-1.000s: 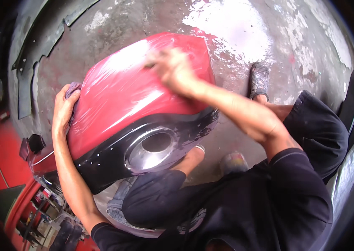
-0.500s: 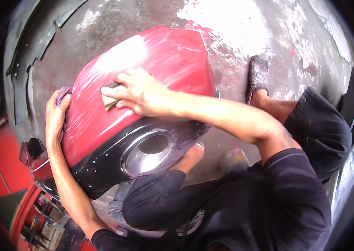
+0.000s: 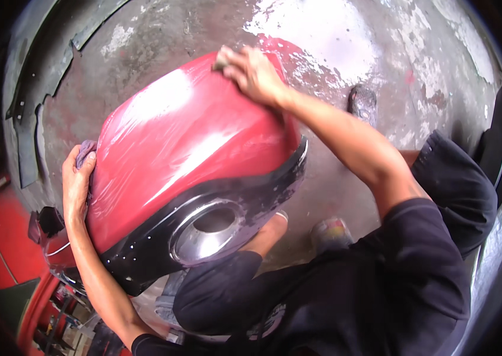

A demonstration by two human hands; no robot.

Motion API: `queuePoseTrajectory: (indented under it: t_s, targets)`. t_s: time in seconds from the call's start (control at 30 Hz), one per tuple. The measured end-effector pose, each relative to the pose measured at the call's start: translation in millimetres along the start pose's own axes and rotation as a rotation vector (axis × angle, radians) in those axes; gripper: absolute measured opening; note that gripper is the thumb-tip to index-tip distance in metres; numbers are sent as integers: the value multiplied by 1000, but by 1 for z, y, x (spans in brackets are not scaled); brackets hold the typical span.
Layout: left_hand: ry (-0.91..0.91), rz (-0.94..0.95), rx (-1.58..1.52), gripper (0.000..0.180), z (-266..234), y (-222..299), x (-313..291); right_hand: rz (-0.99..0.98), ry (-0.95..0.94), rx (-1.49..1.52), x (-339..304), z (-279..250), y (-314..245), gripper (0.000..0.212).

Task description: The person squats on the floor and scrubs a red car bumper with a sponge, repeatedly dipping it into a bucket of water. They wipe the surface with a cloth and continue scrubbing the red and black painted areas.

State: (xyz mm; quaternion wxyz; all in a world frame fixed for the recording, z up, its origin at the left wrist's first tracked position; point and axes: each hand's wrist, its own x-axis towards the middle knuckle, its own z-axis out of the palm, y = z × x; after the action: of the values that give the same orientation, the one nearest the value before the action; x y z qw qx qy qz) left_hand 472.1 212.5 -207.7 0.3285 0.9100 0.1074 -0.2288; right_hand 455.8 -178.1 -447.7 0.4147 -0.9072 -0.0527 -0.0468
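Observation:
A wet, glossy red car bumper with a black lower section lies tilted in front of me. A silver-rimmed round opening is set in the black part. My right hand grips a small sanding block against the bumper's far upper edge; the fingers partly hide the block. At the bumper's left edge my left hand holds a crumpled purple cloth, thumb toward the red surface.
Wet, paint-stained concrete floor surrounds the bumper. A dark, torn-edged panel lies at the far left. A clear container stands near my legs. Tools and boxes fill a red-framed rack at the lower left.
My right hand has slid the sanding block from the middle of the red surface up and right to the far edge. My left hand and the bumper have shifted slightly.

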Motion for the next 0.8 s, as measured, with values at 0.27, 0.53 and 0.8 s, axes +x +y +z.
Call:
queuePoseTrajectory:
  t_s: [0.27, 0.53, 0.8]
  targets:
    - [-16, -12, 15, 30, -2, -2, -4, -98, -68, -51, -33, -7, -37, 49]
    - [54, -23, 43, 29, -13, 9, -21, -43, -64, -53, -43, -25, -26, 44]
    - [12, 43, 41, 30, -3, -6, 3, 175, -77, -194, 0, -16, 18, 40]
